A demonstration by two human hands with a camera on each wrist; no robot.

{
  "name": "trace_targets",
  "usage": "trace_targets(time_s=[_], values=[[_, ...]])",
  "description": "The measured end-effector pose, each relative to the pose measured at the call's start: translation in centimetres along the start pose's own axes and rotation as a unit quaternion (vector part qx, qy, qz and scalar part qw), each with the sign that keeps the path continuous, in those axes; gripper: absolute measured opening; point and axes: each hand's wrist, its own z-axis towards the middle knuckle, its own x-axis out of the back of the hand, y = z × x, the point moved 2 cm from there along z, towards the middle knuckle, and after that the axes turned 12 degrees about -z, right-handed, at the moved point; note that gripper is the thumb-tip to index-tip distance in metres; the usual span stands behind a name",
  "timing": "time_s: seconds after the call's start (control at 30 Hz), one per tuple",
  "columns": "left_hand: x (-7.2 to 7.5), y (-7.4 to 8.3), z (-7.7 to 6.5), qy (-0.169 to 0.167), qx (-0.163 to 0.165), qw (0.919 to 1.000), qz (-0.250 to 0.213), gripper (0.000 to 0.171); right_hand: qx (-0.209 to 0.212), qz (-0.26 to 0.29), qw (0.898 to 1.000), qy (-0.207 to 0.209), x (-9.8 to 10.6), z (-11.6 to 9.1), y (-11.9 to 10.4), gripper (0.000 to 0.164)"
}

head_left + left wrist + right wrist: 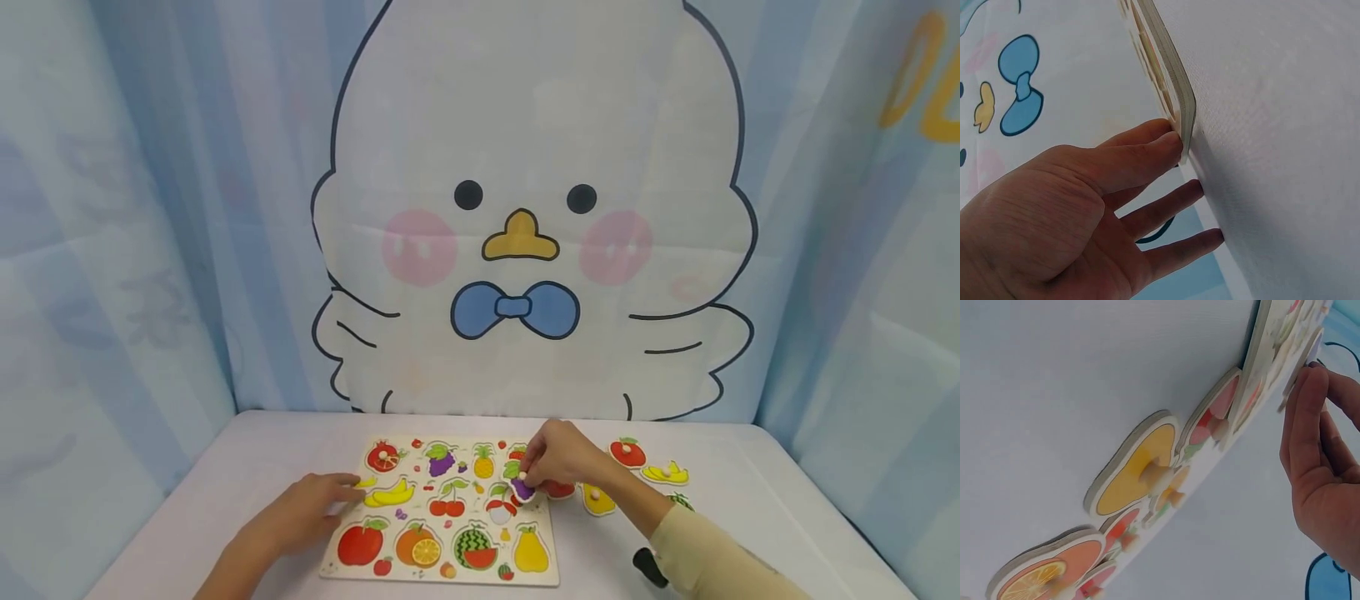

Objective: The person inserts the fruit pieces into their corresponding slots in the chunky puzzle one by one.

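Our right hand [561, 454] pinching 1 grape piece [522, 492] over the fruit board [477, 577], our left hand [309, 507], fingers spread, touching the board's edge, 1 green piece [681, 501] (mostly hidden from us) behind a sleeve [712, 554]

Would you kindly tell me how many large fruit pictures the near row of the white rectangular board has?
4, left to right in the head view: red apple, round orange, striped green watermelon, yellow pear. None of them appears hidden.

The right hand's fingers [535, 467] partly hide the grape piece [522, 490].
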Motion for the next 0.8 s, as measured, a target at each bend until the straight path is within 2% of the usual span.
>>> trace_targets(time_s=[0.37, 0.8], values=[[-0.2, -0.2, 0.2, -0.002, 0.011, 0.9999, 0.009, 0.032, -0.017, 0.019, 1.0, -0.004, -0.7, 2.0, -2.1, 0.01], [-0.2, -0.1, 0.2, -0.002, 0.011, 0.9998, 0.014, 0.032, -0.02, 0.032, 0.999, 0.002, -1.8, 4.1, -3.6, 0.011]])
